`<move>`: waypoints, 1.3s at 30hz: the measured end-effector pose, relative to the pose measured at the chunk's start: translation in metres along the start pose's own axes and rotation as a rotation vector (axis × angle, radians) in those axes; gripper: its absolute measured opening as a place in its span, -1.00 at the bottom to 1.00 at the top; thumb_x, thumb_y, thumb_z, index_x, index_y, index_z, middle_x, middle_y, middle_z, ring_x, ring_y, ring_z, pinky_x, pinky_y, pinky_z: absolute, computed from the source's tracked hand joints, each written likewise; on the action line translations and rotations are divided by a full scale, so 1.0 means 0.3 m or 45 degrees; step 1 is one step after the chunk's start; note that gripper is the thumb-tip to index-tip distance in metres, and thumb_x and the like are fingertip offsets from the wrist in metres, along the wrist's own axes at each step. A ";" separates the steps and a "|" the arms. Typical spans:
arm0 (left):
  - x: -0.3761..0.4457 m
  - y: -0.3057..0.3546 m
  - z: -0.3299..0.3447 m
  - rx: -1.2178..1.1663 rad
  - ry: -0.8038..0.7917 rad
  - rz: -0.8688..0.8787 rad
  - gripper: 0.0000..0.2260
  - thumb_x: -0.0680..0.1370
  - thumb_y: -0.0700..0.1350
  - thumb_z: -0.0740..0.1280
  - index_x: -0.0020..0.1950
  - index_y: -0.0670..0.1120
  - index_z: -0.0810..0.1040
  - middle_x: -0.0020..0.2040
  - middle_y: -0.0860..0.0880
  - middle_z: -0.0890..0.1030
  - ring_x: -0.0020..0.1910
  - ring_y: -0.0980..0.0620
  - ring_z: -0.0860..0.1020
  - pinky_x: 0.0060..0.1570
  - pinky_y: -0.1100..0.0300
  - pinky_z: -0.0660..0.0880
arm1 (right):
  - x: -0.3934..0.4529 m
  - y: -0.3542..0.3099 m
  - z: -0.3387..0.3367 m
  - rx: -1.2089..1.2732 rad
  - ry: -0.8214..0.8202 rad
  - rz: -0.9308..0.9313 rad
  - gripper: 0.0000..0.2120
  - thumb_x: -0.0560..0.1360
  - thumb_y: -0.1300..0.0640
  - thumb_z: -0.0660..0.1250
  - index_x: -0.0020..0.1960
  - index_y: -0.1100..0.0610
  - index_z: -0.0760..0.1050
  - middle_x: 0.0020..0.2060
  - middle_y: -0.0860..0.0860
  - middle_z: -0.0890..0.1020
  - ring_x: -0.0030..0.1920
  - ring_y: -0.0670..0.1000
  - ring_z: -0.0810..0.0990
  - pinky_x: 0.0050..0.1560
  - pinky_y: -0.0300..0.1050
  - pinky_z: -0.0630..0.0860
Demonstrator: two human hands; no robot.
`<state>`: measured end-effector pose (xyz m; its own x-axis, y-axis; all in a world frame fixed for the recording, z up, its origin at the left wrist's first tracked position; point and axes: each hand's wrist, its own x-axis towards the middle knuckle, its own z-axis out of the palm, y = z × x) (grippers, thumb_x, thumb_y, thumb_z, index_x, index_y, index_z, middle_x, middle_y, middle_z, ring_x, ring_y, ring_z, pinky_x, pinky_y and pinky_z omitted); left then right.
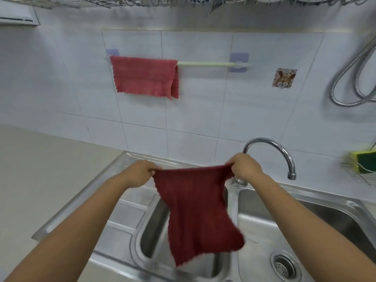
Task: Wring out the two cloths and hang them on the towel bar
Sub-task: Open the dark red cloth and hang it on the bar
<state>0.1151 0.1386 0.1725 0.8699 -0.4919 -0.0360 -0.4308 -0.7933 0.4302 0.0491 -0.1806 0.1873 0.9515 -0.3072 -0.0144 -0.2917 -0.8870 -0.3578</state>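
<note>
A dark red cloth (196, 212) hangs spread out above the steel sink (264, 226). My left hand (140, 173) pinches its upper left corner and my right hand (245, 166) pinches its upper right corner. A lighter red cloth (144, 76) is draped over the left part of the pale green towel bar (205, 64) on the tiled wall. The right part of the bar is bare.
A chrome tap (272, 151) arches over the sink just right of my right hand. A drain (284, 265) sits at the lower right. A sponge in a wire holder (364, 161), a metal hose (356, 78) and a sticker hook (283, 77) are on the wall. The counter (40, 169) lies left.
</note>
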 end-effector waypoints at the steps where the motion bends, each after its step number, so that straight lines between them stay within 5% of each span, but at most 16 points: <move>1: 0.007 0.007 -0.002 -0.050 0.163 -0.018 -0.68 0.59 -0.32 0.19 0.26 -0.09 0.60 0.21 -0.07 0.63 0.22 -0.03 0.55 0.27 0.20 0.40 | 0.007 -0.002 -0.009 0.094 0.167 -0.011 -0.57 0.38 0.34 0.18 0.04 -0.03 0.66 0.03 0.01 0.70 0.04 0.12 0.63 -0.05 -0.09 0.54; 4: 0.020 0.036 -0.012 -0.220 0.616 -0.027 -0.70 0.59 -0.28 0.22 0.26 -0.09 0.59 0.20 -0.09 0.63 0.20 -0.06 0.58 0.27 0.15 0.43 | 0.015 -0.026 0.000 0.315 0.580 -0.070 -0.60 0.48 0.32 0.12 0.17 0.02 0.56 0.04 0.09 0.68 0.02 0.21 0.60 -0.02 0.05 0.56; 8: 0.018 0.029 -0.009 -0.131 0.679 -0.100 -0.76 0.57 -0.17 0.28 0.19 -0.03 0.63 0.14 -0.01 0.67 0.17 -0.02 0.59 0.18 0.13 0.47 | 0.042 -0.038 0.029 0.475 0.537 -0.081 -0.70 0.48 0.35 0.13 0.02 0.11 0.56 -0.03 0.10 0.66 -0.02 0.14 0.59 -0.04 -0.03 0.52; 12: 0.014 0.033 -0.055 -0.137 0.941 -0.083 -0.81 0.57 -0.13 0.28 0.10 0.02 0.66 -0.01 0.03 0.71 -0.01 -0.04 0.64 -0.01 0.15 0.51 | 0.085 -0.061 -0.015 0.620 0.730 -0.075 -0.76 0.50 0.29 0.21 -0.05 0.06 0.61 -0.02 0.04 0.62 -0.03 0.04 0.56 -0.11 -0.15 0.41; 16: 0.006 0.019 -0.079 0.118 0.740 -0.165 -0.79 0.59 -0.10 0.23 0.09 0.08 0.64 -0.03 0.04 0.70 -0.03 -0.08 0.62 -0.10 0.12 0.51 | 0.091 -0.064 0.028 0.311 0.591 -0.129 -0.80 0.51 0.27 0.23 -0.02 0.07 0.59 -0.05 0.04 0.66 0.01 0.12 0.57 -0.04 0.01 0.53; 20: 0.002 -0.016 -0.139 0.066 0.940 -0.178 -0.80 0.59 -0.11 0.24 0.08 0.06 0.64 -0.05 0.03 0.70 -0.06 -0.10 0.62 -0.13 0.10 0.52 | 0.104 -0.111 -0.010 0.446 0.796 -0.149 -0.81 0.51 0.22 0.24 -0.03 0.01 0.59 -0.10 -0.05 0.67 -0.01 0.06 0.56 -0.04 0.07 0.56; 22: -0.008 -0.024 -0.132 0.120 0.881 -0.175 -0.80 0.60 -0.09 0.23 0.09 0.07 0.64 -0.03 0.03 0.70 -0.03 -0.10 0.63 -0.09 0.08 0.54 | 0.105 -0.127 -0.006 0.383 0.757 -0.175 -0.81 0.51 0.21 0.24 -0.02 0.02 0.60 -0.08 -0.04 0.67 0.03 0.09 0.54 0.01 0.11 0.53; 34: -0.017 -0.058 -0.166 0.032 0.864 -0.263 -0.79 0.60 -0.03 0.21 0.09 0.14 0.62 0.02 0.12 0.69 0.03 -0.01 0.62 -0.03 0.11 0.52 | 0.121 -0.186 -0.013 0.664 0.729 -0.023 -0.79 0.52 0.16 0.25 -0.03 -0.05 0.63 -0.08 -0.09 0.66 0.08 0.02 0.54 -0.14 -0.12 0.42; 39: 0.024 -0.061 -0.208 0.005 0.863 -0.234 -0.80 0.59 -0.04 0.23 0.08 0.14 0.62 -0.02 0.14 0.69 -0.01 0.02 0.61 -0.12 0.17 0.47 | 0.139 -0.203 -0.047 0.698 0.729 0.003 -0.83 0.53 0.12 0.29 -0.04 -0.05 0.65 -0.05 -0.06 0.66 0.14 0.04 0.51 -0.02 -0.02 0.52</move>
<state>0.1441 0.1719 0.2206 0.8861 -0.0186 0.4631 -0.2622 -0.8440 0.4679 0.1050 -0.1443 0.2216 0.7097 -0.5704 0.4134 -0.0625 -0.6355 -0.7695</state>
